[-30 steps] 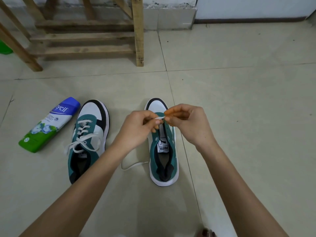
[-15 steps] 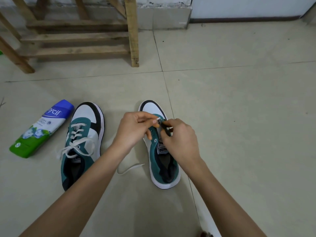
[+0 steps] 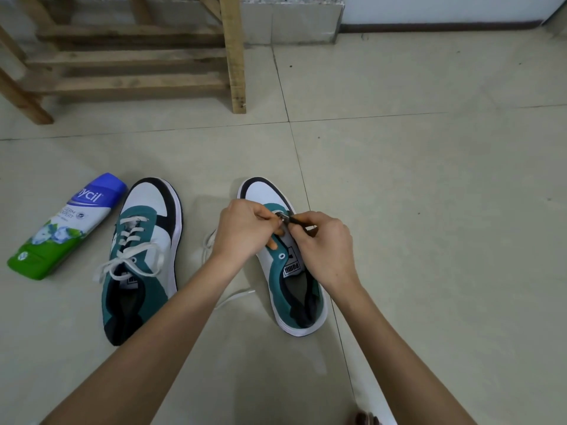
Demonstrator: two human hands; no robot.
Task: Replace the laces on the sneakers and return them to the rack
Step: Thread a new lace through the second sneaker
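Note:
Two teal, white and black sneakers stand on the floor tiles. The left sneaker (image 3: 139,259) is laced with a white lace. The right sneaker (image 3: 283,262) shows bare eyelets, and a white lace (image 3: 234,297) trails from it onto the floor at its left side. My left hand (image 3: 242,233) pinches the lace tip over the front eyelets. My right hand (image 3: 322,245) grips the sneaker's upper edge beside that tip, its fingers curled. The lace tip itself is mostly hidden between my fingers.
A wooden shoe rack (image 3: 132,59) stands against the wall at the back left. A blue and green bottle (image 3: 66,228) lies on its side left of the laced sneaker. Bare tile floor (image 3: 429,210) stretches to the right.
Both hands have dropped from above the toe down onto the right sneaker's front eyelets. The camera has shifted closer and slightly left.

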